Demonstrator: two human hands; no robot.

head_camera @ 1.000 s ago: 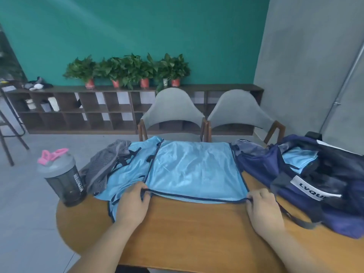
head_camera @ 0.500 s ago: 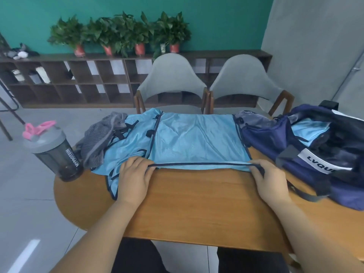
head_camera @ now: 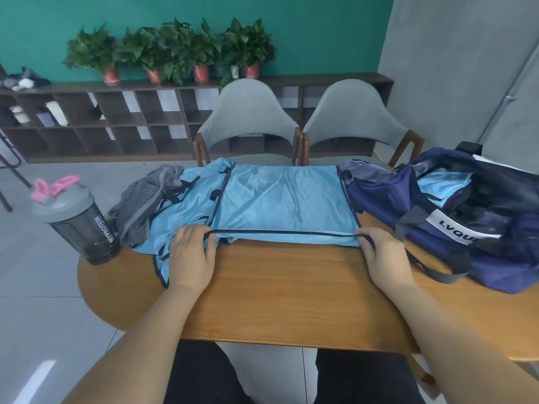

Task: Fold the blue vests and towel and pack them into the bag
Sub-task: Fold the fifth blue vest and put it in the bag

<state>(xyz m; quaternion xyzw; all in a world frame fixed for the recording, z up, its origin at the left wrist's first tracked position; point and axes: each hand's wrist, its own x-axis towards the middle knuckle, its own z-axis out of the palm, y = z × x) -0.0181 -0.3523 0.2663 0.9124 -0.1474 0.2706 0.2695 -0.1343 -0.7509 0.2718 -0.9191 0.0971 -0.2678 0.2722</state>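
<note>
A light blue vest (head_camera: 280, 205) with dark trim lies spread flat on the wooden table (head_camera: 291, 287). My left hand (head_camera: 191, 258) pinches the left corner of its near hem, and my right hand (head_camera: 385, 258) pinches the right corner, the hem stretched straight between them. Another blue vest (head_camera: 186, 211) lies partly under it on the left. A grey striped towel (head_camera: 145, 205) is bunched at the far left. The navy bag (head_camera: 455, 220) stands open on the right, with folded blue fabric (head_camera: 440, 182) inside.
A dark shaker bottle (head_camera: 78, 223) with a pink loop stands at the table's left edge. Two grey chairs (head_camera: 248, 121) face the far side. A low shelf (head_camera: 116, 121) with potted plants lines the green wall. The bag's strap (head_camera: 437, 272) trails onto the table.
Both hands have pulled the vest's near hem taut and straight. The view has tilted downward, showing more of the table and my arms.
</note>
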